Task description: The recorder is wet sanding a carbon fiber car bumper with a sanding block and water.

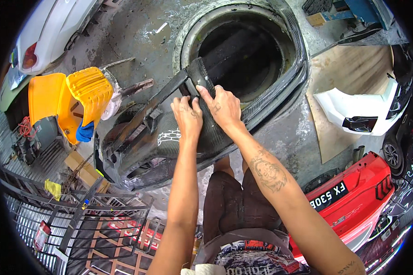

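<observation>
A black carbon-fibre car bumper (pixel 211 142) with a ribbed weave lies across the near part of a round tub (pixel 186 48), which holds dark liquid. My left hand (pixel 186 117) has its fingers curled over the bumper's edge beside a narrow slot, thumb bent toward it. Just right of it, my right hand (pixel 225 107) presses its thumb against the same raised part, with its fingers folded round the edge and partly hidden. The two hands are close together but apart. White marks show on the bumper below my left hand.
Yellow moulded panels (pixel 48 98) with a blue cloth (pixel 85 132) stand at left. Metal racks (pixel 114 208) fill the lower left. A white bumper (pixel 360 110) rests on a board at right, above a red car panel (pixel 358 192). A white car (pixel 55 32) is at upper left.
</observation>
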### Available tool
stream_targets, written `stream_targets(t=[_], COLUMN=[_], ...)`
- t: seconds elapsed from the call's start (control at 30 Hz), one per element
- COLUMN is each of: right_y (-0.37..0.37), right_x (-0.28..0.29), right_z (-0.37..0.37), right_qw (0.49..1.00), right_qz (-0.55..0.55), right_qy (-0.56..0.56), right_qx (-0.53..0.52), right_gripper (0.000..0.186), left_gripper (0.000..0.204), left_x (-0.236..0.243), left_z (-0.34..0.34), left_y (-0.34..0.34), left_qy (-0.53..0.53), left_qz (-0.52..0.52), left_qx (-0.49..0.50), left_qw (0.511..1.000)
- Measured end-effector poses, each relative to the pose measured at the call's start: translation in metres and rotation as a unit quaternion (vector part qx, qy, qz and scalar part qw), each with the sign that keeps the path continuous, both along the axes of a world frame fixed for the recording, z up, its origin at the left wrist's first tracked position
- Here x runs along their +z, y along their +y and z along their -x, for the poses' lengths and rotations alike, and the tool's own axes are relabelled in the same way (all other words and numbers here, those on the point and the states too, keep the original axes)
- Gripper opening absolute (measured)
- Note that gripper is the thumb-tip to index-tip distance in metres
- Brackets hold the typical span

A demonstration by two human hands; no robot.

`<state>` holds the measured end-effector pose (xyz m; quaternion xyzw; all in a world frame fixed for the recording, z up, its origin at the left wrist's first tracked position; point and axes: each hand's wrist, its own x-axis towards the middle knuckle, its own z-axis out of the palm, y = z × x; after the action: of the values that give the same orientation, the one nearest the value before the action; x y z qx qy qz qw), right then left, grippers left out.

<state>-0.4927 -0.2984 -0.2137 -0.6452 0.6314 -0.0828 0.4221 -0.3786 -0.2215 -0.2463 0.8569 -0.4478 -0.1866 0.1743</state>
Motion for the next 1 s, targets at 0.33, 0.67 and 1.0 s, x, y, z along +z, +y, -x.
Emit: stream_targets(t=[0.33, 0.67, 1.0], right_y=[0.001, -0.002, 0.002], right_x=[0.009, 0.001, 0.0], right_z=[-0.011, -0.003, 0.0], right_qw=[0.999, 0.999, 0.999], right_qz=[-0.024, -0.017, -0.023], right_qy=[-0.03, -0.026, -0.025], right_qx=[0.013, 0.007, 0.01], right_gripper=[0.072, 0.073, 0.074], left_gripper=[0.026, 0.026, 0.023], left_x=[-0.011, -0.01, -0.008], left_z=[-0.036, -0.008, -0.004], left_y=[-0.004, -0.006, 0.006], left_qy=[-0.037, -0.052, -0.073], left_qz=[-0.027, -0.025, 0.017], left_qx=[-0.009, 0.0, -0.034], left_qw=[0.999, 0.998, 0.997])
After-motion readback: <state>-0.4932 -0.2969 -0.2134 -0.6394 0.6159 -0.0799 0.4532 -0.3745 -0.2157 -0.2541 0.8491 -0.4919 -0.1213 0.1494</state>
